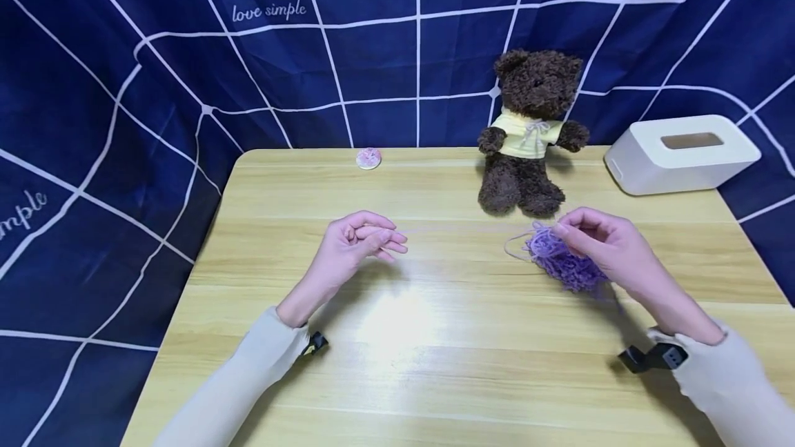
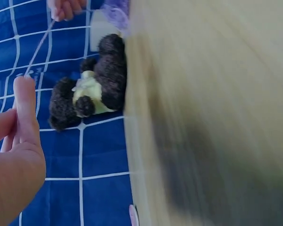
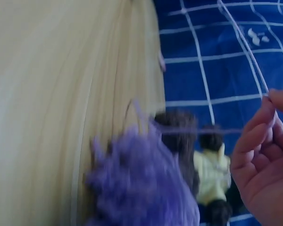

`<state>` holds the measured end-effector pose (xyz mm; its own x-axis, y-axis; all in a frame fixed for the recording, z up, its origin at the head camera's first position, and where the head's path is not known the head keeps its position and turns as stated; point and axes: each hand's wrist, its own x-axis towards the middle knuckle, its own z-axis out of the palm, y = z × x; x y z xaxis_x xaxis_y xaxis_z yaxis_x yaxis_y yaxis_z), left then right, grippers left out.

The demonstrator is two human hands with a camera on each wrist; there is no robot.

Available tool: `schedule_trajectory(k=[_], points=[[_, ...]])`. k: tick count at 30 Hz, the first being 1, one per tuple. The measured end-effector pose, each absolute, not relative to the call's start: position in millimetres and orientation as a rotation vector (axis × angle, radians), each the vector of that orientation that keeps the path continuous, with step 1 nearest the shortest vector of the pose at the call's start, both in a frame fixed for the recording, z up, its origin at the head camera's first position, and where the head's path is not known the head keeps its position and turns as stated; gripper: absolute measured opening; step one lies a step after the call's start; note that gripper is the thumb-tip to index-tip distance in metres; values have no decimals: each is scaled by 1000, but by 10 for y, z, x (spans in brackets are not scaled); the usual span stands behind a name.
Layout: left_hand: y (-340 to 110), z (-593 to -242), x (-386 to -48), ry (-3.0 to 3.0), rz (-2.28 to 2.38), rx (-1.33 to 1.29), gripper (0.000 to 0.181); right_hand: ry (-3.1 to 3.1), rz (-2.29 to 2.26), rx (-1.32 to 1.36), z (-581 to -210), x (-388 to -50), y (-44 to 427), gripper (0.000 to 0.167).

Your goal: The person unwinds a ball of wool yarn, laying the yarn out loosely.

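A thin pale-purple cord (image 3: 245, 42) runs taut between my two hands above the table. My left hand (image 1: 366, 236) pinches one end between thumb and fingers, the other fingers loosely extended. With thumb and forefinger my right hand (image 1: 596, 239) pinches the cord further along. Below that hand hangs a shaggy purple yarn bundle (image 1: 568, 266), with loose loops of cord at its top; in the right wrist view the bundle (image 3: 146, 183) is blurred. Behind it a brown teddy bear (image 1: 539, 85) in a yellow shirt stands upright near the table's back edge.
A white tissue box (image 1: 671, 167) stands at the back right corner of the wooden table (image 1: 435, 378). At the back edge lies a round pink-and-white disc (image 1: 368, 159). A blue cloth with white lines (image 1: 373, 61) hangs behind and to the left.
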<state>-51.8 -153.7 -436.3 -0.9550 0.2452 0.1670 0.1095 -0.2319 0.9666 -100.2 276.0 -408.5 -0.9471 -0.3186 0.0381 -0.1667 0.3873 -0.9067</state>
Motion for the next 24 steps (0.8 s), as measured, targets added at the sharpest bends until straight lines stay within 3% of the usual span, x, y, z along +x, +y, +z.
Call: schedule_trajectory(k=[13,24], points=[[-1481,-4508,-738,2162,1979,174,8,2726,-1254,-487,-4270,-1140,3230,18],[-1339,-4650,-827,2177,1778,-2,7,2931,-1045,-622,-4442,-1181,3345,4]])
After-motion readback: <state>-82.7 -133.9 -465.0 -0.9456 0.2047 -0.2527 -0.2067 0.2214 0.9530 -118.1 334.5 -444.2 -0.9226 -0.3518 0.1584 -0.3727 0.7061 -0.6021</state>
